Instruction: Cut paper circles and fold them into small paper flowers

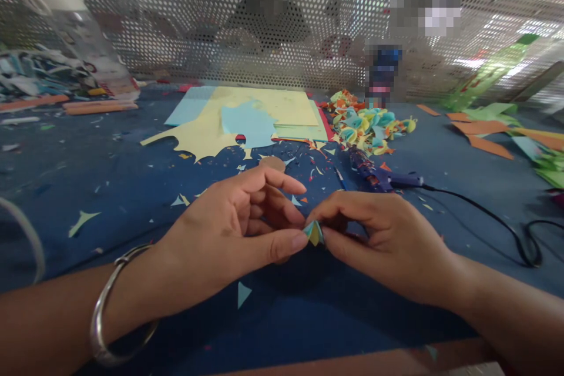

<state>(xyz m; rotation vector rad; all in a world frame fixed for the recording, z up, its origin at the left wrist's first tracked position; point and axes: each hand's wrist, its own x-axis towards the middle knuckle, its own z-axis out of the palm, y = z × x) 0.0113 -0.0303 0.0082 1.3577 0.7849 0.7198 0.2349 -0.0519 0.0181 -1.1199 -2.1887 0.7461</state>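
Between my two hands is a small folded paper piece (pixel 314 234), blue and yellow, with pointed edges. My left hand (pixel 238 223) pinches its left side with the thumb, the index finger lifted away. On the other side, my right hand (pixel 379 235) grips it between thumb and fingertips. The paper is held just above the blue tabletop (pixel 308 329). Part of it is hidden behind the fingertips. A small light blue paper scrap (pixel 243 294) lies in front of my left hand.
Cut yellow paper (pixel 202 129) and blue paper (pixel 249 120) lie ahead. Right of them is a heap of folded paper pieces (pixel 365 123). A purple glue gun (pixel 383 177) with a black cord lies beyond my right hand. A bottle (pixel 88 35) stands back left, before a perforated metal screen (pixel 198 41).
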